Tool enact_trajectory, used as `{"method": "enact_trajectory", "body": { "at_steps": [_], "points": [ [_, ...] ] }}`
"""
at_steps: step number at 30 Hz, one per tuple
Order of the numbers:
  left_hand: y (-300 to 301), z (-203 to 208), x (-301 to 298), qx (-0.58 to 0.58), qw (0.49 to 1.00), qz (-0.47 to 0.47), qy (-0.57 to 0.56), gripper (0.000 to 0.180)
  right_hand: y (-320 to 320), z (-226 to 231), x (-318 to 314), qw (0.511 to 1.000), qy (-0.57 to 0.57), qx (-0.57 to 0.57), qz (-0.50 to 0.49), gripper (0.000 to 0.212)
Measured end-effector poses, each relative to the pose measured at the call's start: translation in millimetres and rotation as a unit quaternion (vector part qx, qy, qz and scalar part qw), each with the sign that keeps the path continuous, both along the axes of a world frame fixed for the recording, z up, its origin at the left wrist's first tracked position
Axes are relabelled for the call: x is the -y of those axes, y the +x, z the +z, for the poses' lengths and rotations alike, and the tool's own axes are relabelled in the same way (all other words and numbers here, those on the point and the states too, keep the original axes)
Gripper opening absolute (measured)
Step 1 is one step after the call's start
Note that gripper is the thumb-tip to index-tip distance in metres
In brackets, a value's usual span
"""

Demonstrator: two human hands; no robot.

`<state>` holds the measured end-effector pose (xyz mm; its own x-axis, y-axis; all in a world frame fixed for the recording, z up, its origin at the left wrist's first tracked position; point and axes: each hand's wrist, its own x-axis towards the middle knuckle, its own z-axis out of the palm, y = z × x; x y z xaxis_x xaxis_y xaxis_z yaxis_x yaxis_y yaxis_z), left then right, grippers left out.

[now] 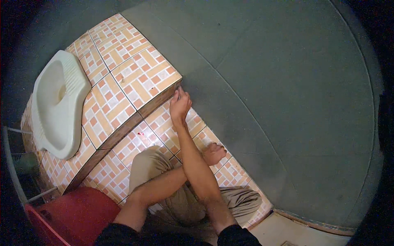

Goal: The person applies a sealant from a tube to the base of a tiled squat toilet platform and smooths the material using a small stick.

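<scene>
My forearms cross, the right one passing over the left. At the outer corner of the raised tiled step (135,78), beside its brown front edge (123,128), my right hand (180,105) is closed in a pinch. A small dark sliver shows at its fingertips, too small to name. My left hand (214,154) is low over the tiled floor (193,135), partly hidden behind the right forearm. Its fingers look curled in, and whatever they may hold is hidden.
A white squat toilet (61,106) is set into the step on the left. A red bucket-like container (82,215) stands at lower left, near a pale pipe-like rail (14,168). A grey-green wall (287,102) borders the right side. A small red-and-white scrap (140,133) lies on the floor.
</scene>
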<state>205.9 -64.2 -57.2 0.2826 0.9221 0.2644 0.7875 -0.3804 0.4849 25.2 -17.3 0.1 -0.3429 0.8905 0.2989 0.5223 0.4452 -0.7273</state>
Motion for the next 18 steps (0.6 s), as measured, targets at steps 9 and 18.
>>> {"method": "enact_trajectory", "body": {
  "at_steps": [9, 18],
  "points": [
    [10, -8, -3, 0.07, 0.997, 0.033, -0.008, 0.005, -1, -11, -4, 0.996, -0.045, -0.076, -0.007, 0.027],
    [6, -13, 1, 0.012, 0.997, 0.053, 0.06, 0.011, -2, -15, -1, 0.995, -0.091, -0.026, -0.01, 0.024]
  ]
}}
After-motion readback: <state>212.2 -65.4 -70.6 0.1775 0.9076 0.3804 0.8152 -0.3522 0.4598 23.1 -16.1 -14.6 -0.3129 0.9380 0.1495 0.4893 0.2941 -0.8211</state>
